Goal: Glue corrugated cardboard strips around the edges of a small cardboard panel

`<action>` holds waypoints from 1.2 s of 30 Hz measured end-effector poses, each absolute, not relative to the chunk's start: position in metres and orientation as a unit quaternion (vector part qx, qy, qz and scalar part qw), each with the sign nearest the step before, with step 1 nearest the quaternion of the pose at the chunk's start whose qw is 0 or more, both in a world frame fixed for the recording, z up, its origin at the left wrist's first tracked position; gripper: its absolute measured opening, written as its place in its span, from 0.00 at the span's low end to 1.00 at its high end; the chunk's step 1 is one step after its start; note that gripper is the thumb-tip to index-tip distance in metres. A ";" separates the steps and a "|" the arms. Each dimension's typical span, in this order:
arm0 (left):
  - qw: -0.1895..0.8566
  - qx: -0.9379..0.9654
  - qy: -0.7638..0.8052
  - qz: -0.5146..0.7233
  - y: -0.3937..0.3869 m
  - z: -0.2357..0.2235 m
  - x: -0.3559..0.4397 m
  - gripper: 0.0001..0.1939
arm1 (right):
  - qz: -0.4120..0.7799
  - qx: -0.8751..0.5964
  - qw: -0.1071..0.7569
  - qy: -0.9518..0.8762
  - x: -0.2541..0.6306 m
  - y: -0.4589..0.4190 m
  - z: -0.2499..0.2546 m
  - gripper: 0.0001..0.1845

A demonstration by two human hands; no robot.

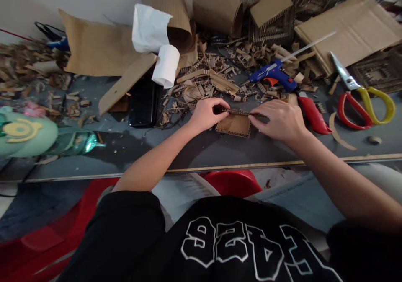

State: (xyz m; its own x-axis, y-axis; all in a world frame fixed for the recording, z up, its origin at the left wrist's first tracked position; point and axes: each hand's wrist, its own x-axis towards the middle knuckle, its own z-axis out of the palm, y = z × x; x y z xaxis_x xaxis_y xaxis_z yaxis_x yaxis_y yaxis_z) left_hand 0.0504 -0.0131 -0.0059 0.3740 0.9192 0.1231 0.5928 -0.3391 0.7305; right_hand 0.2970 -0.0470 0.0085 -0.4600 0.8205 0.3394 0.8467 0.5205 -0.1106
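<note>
A small open cardboard tray (235, 125) with corrugated edges lies on the dark table between my hands. My left hand (207, 113) pinches the tray's far left corner between thumb and fingers. At the opposite far corner, my right hand (278, 118) has its thumb and fingers closed on the rim, where a thin corrugated strip (240, 112) runs along the far side. Just beyond my right hand rests a blue glue gun (273, 74) with an orange trigger. A red-handled cutter (314, 113) lies beside that hand's outer edge.
Scissors (361, 93) with red and yellow handles lie at right. Cardboard scraps (201, 81) cover the back. A tissue roll (166, 66) and a black phone (143, 106) are left of centre. A green bottle (72, 141) lies at left. The table's front edge (235, 166) runs below.
</note>
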 end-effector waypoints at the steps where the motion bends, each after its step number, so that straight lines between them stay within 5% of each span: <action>1: 0.308 0.764 0.498 0.271 -0.013 -0.006 0.051 0.06 | -0.023 -0.483 0.173 -0.858 0.300 -0.045 0.010 0.15; 25: 0.295 0.754 0.493 0.318 -0.011 -0.019 0.053 0.04 | 0.024 -0.496 0.162 -0.853 0.307 -0.033 0.005 0.16; 31: 0.138 0.845 0.400 0.326 -0.016 -0.021 0.056 0.22 | 0.018 -0.492 0.186 -0.850 0.303 -0.035 0.003 0.14; 36: 0.070 0.855 0.395 0.328 -0.026 -0.018 0.071 0.25 | 0.003 -0.471 0.205 -0.858 0.300 -0.042 0.006 0.14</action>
